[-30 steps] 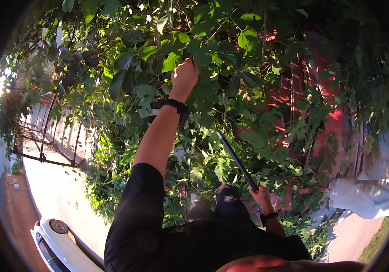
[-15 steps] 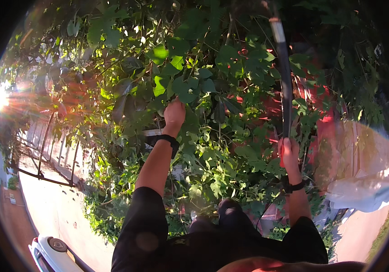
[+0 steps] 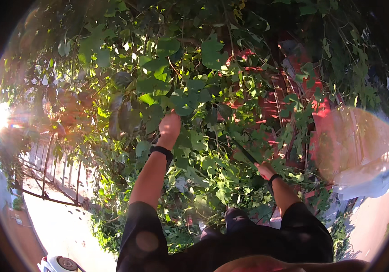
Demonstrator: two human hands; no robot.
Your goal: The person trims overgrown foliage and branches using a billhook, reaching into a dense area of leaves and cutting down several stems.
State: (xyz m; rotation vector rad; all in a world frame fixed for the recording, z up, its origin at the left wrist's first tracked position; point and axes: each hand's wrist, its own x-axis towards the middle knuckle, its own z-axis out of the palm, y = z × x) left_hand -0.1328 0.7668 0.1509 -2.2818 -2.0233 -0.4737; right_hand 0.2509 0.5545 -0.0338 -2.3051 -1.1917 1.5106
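Observation:
My left hand [image 3: 170,126] is closed in a fist among the climbing vines, just below a cluster of broad green leaves [image 3: 184,100]. It appears to grip a vine, though leaves partly cover the fingers. Lower and to the right, my right hand [image 3: 266,170] is wrapped round the dark shaft of a long-handled tool [image 3: 245,151]. That shaft slants up and left into the foliage, where its far end is hidden by leaves. Both wrists wear black bands.
Dense vines [image 3: 221,177] hang across the front, with red slatted material [image 3: 271,106] behind them. A dark metal railing [image 3: 49,197] stands at left, near a white car [image 3: 60,264]. Whitish sheeting [image 3: 369,179] lies at right. Low sun glares from the left.
The tool has swung from upright down to a leftward slant, its far end now in the leaves. My right hand has moved lower and left; my left hand has dropped slightly.

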